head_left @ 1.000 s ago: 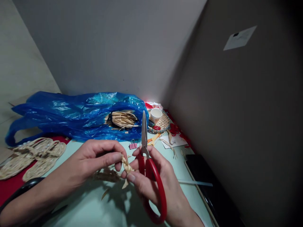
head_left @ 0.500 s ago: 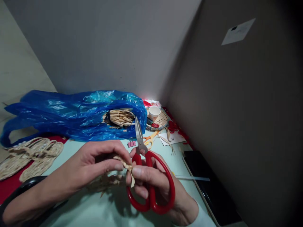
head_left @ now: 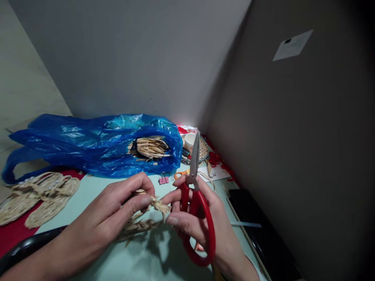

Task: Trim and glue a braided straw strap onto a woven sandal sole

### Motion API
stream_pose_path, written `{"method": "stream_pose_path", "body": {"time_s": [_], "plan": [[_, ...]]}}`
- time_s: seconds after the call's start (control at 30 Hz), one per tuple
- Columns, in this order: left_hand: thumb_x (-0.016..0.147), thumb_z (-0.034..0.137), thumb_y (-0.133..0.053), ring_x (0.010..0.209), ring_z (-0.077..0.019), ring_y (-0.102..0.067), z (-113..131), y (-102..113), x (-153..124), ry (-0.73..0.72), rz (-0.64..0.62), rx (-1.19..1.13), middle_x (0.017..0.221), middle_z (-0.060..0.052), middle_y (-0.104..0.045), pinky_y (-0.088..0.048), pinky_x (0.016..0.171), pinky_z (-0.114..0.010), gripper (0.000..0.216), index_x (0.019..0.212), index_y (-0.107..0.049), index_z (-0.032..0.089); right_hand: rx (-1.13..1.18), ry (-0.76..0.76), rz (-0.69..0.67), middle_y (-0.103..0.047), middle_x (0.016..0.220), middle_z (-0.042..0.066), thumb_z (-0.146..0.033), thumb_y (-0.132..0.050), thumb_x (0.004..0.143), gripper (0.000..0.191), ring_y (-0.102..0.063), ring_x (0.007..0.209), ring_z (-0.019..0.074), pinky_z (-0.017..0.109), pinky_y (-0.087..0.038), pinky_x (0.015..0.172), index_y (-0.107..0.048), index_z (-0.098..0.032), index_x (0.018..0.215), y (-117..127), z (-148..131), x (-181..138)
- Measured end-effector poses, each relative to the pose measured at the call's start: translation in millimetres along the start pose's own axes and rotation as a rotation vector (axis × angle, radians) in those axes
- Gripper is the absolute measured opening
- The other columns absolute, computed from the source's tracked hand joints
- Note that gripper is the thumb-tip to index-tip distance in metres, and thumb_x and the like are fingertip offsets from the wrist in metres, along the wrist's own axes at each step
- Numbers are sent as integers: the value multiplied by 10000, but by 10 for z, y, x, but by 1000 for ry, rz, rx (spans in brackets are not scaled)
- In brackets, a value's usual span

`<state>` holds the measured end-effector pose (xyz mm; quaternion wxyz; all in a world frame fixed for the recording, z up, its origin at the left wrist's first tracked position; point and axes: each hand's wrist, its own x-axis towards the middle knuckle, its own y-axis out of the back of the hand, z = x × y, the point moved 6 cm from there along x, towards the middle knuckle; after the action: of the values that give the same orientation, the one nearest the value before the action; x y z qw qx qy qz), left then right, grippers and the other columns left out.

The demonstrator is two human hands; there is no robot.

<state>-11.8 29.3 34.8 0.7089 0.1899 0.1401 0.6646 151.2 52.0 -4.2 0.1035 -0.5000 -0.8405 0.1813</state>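
My left hand (head_left: 114, 214) pinches a twisted strip of dry, straw-coloured plant fibre (head_left: 160, 206) between thumb and bent fingers. From that grip the strip's frayed end points toward my right hand (head_left: 202, 218). A pair of red-handled scissors (head_left: 207, 230) is held in my right hand, blades shut and pointing up and away. The right thumb and forefinger are close to the fibre's end; whether they touch it I cannot tell. Below my hands hangs or lies a braided loop of the same fibre (head_left: 140, 228), partly hidden by my left hand.
A blue plastic bag (head_left: 88, 144) at the back holds a tied bundle of dry fibre (head_left: 150, 148). Woven sandals (head_left: 52, 199) lie on red cloth at left. A pink binder clip (head_left: 164, 178), orange scissors (head_left: 179, 175), a white cup (head_left: 190, 141) and a black tablet-like slab (head_left: 258, 226) lie around.
My right hand has drawn back to the right from the fibre strip, and the scissors have swung more upright with it. My left hand keeps its pinch near the same place.
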Motion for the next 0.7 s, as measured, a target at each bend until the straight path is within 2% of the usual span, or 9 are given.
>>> {"method": "stream_pose_path", "body": {"time_s": [0.07,0.17,0.37,0.5,0.6,0.7], "plan": [[935,526,-579,642,-181,-525,-8,-8,5,-2,-9,-4,679,32,-577,-417,614,-264,339,718,-615,267,-6,22,46,-793,877,-29,-114,-973,623,563,-622,637,76,175,-484,583,-583,-230,1012,-7,5,-1],[895,544,-625,662,-215,-535,-16,-37,53,4,-52,-47,654,10,-590,-440,594,-283,308,760,-653,268,-59,84,90,-792,848,-44,-80,-937,677,501,-604,644,61,156,-493,625,-591,-225,1008,-5,5,-5],[821,579,-682,642,-219,-533,25,-105,195,53,-108,-126,604,12,-570,-466,568,-284,317,819,-710,264,-40,70,122,-749,713,-67,-157,-944,698,479,-625,607,76,173,-508,631,-567,-223,985,18,37,4],[807,584,-697,611,-198,-485,-28,-118,199,81,-119,-142,594,20,-540,-419,537,-274,330,800,-716,255,-71,49,182,-746,728,-55,-226,-950,706,499,-637,607,100,203,-511,621,-559,-229,1015,47,70,16],[811,587,-712,589,-163,-412,-119,-94,170,121,-123,-130,617,31,-505,-351,528,-264,353,773,-705,236,-225,124,171,-740,800,-33,-293,-903,780,433,-646,662,130,234,-505,636,-565,-243,1046,90,-13,-3],[832,577,-717,577,-132,-345,-209,-50,149,181,-122,-155,638,45,-477,-281,525,-255,362,797,-706,216,-572,272,148,-666,793,-41,-327,-799,895,282,-599,657,141,264,-497,642,-593,-260,1075,172,-170,-80]]}}
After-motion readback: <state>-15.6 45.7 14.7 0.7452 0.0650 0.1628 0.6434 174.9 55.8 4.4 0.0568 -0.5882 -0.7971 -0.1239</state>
